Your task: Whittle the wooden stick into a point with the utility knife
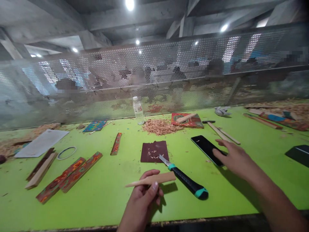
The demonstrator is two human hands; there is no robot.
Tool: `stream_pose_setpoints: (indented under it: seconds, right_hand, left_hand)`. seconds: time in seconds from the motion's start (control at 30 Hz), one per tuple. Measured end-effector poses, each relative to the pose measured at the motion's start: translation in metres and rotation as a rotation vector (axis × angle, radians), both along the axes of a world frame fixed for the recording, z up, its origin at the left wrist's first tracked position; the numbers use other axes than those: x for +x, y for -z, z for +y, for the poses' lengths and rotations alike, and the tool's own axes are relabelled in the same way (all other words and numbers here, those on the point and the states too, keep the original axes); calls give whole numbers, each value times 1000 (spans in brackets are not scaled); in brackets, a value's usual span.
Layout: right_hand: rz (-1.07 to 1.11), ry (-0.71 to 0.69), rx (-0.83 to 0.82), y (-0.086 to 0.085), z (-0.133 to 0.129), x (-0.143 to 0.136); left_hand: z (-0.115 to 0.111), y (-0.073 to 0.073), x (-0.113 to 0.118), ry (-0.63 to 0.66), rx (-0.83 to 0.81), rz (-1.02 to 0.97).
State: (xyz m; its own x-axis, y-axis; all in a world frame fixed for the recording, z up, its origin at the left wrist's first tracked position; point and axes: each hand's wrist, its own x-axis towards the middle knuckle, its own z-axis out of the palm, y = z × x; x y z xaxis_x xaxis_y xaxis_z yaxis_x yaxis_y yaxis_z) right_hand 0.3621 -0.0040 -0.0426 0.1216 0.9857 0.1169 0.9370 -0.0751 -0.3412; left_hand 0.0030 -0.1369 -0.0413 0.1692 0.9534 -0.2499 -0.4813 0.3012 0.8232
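Between the thumb and fingers of my left hand (145, 196) is a pale piece of wood (159, 178), pointed at its left end and wider at the right. My right hand (233, 158) reaches over a black smartphone (205, 148), fingers apart, at the phone's right edge; whether they touch it I cannot tell. A utility knife (188, 182) with a black and teal handle lies just right of the wood, its blade out. The blade's tip rests over a dark brown sheet of sandpaper (151, 152) with a few shavings on it.
Wood shavings (160, 126) are heaped before a plastic bottle (138, 111). Painted wood strips (82, 170), a white ring (67, 152) and paper (43, 141) lie left. Wood sticks (220, 132) lie beyond my right hand. A perforated metal screen (108, 80) backs the green table (101, 206).
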Motion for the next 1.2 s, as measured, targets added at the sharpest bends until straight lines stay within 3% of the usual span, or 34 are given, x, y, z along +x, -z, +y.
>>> stream_pose_setpoints:
  seconds: [0.2, 0.4, 0.7, 1.2]
  right_hand:
    - [129, -129, -493, -36, 49, 53]
    - [150, -233, -800, -40, 71, 71]
    - [51, -248, -909, -35, 81, 70]
    - [-114, -300, -917, -35, 83, 55]
  left_hand:
    - [-3, -2, 2, 1, 32, 94]
    - [3, 13, -4, 52, 57, 96]
    - [2, 19, -5, 56, 65, 107]
    - [2, 21, -7, 67, 72, 134]
